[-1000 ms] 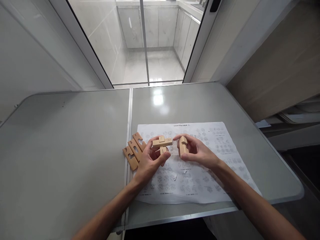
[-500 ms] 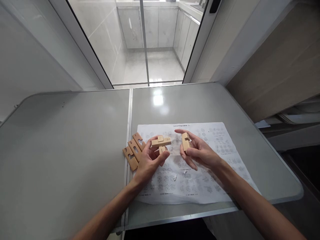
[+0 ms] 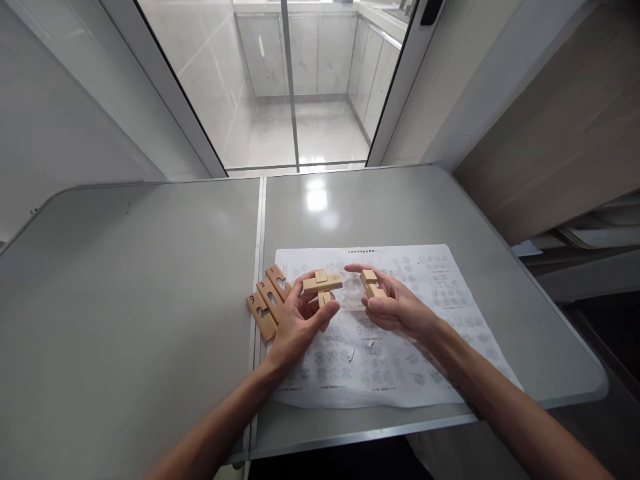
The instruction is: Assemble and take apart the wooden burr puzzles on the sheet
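Left, on the table [image 3: 150, 287]: three slotted plates [image 3: 265, 291], numbered, slanted side by side at the left edge of the printed sheet [image 3: 395, 360], partly hidden behind the left hand [image 3: 300, 325]. That hand, fingers curled and thumb at the near side, grips a cross [image 3: 323, 285] of joined wooden blocks above the sheet, two white scraps [image 3: 351, 355] lying on the paper nearer and to the right. Farther right, the right hand [image 3: 400, 308] pinches a notched block [image 3: 375, 291], partly closed, index finger stretched leftward, block and cross apart.
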Motion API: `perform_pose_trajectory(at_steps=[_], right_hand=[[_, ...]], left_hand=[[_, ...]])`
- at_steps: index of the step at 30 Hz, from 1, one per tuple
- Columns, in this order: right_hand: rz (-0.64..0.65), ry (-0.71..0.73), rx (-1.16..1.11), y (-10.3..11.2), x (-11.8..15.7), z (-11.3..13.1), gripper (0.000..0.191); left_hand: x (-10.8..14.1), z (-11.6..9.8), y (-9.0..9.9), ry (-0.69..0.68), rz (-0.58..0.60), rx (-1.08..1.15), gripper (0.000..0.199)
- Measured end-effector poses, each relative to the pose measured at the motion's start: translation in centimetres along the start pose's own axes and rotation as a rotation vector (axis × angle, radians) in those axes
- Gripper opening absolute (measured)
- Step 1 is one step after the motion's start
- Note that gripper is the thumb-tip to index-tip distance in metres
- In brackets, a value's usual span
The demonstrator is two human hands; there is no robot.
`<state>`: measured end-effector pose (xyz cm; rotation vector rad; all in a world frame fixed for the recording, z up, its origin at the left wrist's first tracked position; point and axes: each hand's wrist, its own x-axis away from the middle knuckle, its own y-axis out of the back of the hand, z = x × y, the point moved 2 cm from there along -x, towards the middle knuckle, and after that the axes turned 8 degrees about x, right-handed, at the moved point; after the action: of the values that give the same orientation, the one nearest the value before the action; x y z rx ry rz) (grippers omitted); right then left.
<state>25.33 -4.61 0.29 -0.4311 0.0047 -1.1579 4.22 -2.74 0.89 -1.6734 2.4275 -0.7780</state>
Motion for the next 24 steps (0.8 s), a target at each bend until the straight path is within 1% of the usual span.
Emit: perform_pose_trajectory(at_steps=[2, 3, 4, 6, 8, 9, 11, 12, 14, 18, 21, 24], right_hand=[[0.002, -0.006, 0.001, -0.13, -0.01, 0.11, 0.081], [0.005, -0.009, 0.003, -0.13, 0.00, 0.09, 0.079], [0.013, -0.010, 0.003, -0.07, 0.01, 0.02, 0.073], [0.055, -0.007, -0.006, 0.11, 0.02, -0.26, 0.057], [0.144, 0.016, -0.037, 0.24, 0.01, -0.52, 0.041], [0.203, 0.040, -0.059, 0.23, 0.01, -0.58, 0.039], [0.301, 0.095, -0.088, 0.06, 0.00, -0.53, 0.045], [0.326, 0.115, -0.085, -0.07, -0.02, -0.44, 0.050], [0.323, 0.122, -0.055, -0.35, -0.11, -0.27, 0.056], [0.264, 0.089, -0.019, -0.67, -0.22, -0.17, 0.050], [0.304, 0.073, -0.021, -0.50, -0.17, -0.40, 0.048], [0.346, 0.027, -0.014, -0.05, -0.13, -0.83, 0.050]], left_hand=[[0.00, 0.03, 0.08, -0.003, 0.010, -0.006, 0.075], [0.03, 0.04, 0.11, -0.006, 0.014, -0.012, 0.075], [0.07, 0.04, 0.14, -0.010, 0.016, -0.025, 0.074], [0.22, 0.01, 0.15, -0.028, 0.008, -0.064, 0.075], [0.43, -0.06, 0.09, -0.061, -0.003, -0.116, 0.075], [0.53, -0.08, 0.04, -0.078, -0.004, -0.146, 0.075], [0.72, -0.06, -0.05, -0.108, 0.009, -0.205, 0.075], [0.80, -0.02, -0.08, -0.120, 0.021, -0.232, 0.075], [0.88, 0.11, -0.09, -0.145, 0.044, -0.269, 0.074], [0.86, 0.44, 0.10, -0.195, 0.052, -0.278, 0.074], [0.83, 0.57, 0.30, -0.241, 0.034, -0.266, 0.075], [0.89, 0.56, 0.40, -0.292, 0.066, -0.261, 0.077]])
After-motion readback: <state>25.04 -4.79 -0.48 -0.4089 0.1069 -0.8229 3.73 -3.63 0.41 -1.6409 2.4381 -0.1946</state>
